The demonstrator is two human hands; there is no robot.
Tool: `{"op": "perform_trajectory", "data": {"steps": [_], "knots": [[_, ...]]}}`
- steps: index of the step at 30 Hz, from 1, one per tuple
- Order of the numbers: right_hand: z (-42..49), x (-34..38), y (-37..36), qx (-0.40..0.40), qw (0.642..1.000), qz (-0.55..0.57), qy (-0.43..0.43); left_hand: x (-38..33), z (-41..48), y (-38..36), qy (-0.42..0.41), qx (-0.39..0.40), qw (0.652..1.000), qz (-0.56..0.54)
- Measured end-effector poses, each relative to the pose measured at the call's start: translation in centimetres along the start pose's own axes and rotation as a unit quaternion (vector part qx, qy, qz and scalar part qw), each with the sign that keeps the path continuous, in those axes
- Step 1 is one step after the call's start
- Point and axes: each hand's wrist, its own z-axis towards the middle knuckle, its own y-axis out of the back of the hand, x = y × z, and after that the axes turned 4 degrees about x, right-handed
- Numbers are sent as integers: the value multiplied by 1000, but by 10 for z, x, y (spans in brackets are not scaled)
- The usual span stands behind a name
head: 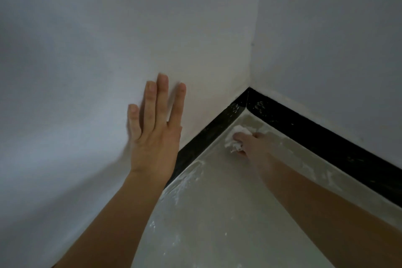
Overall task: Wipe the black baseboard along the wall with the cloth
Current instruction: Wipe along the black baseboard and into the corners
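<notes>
The left hand (152, 137) lies flat on the wall (87, 50). The cloth (233, 145) lies on the floor (217, 202) under the right hand (253, 144) fingers (239, 137). The baseboard (304, 130) runs left of and beyond them, cornering just ahead.

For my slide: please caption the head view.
Left hand flat on wall; right hand holds white cloth by the black baseboard corner.
</notes>
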Motion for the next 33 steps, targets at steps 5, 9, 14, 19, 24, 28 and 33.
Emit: {"op": "perform_trajectory", "data": {"steps": [5, 9, 14, 19, 24, 28, 33], "knots": [[32, 25, 14, -110, 982, -115, 104, -8, 3, -8, 10, -7, 1000, 14], [49, 33, 5, -165, 960, -195, 113, -10, 4, -12, 10, -12, 999, 39], [60, 37, -10, -164, 970, -164, 80, -11, 3, -13, 13, -7, 1000, 11], [56, 41, -20, -122, 970, -157, 139, -11, 3, -13, 8, -9, 999, 35], [35, 21, -25, -61, 942, -260, 204, -9, 4, -10, 19, -5, 1000, 12], [32, 9, -9, 73, 885, -386, 249, -9, 4, -8, 19, -3, 1000, -13], [43, 23, 4, -41, 961, -205, 179, -12, 5, -6, 18, -8, 1000, -17]]}}
